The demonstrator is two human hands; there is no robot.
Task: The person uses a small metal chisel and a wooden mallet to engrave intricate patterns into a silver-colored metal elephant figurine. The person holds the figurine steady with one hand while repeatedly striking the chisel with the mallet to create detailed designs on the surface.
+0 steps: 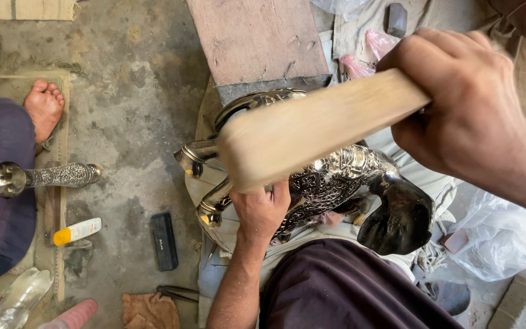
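One embossed metal figure [336, 183], dark and shiny, lies across the person's lap beside the reddish wooden bench [257, 39], much of it hidden behind one pale wooden block [312, 128] that the right hand [464, 103] holds in a closed grip, so its full shape is hard to make out. The left hand [262, 210] presses on the figure's near side, fingers curled over the metal. On the floor to the left lie one ornate metal leg [44, 176], one black rectangular bar [164, 240] and one small white tube with a yellow cap [78, 231], while a bare foot [45, 108] rests farther left, its owner cut off by the edge.
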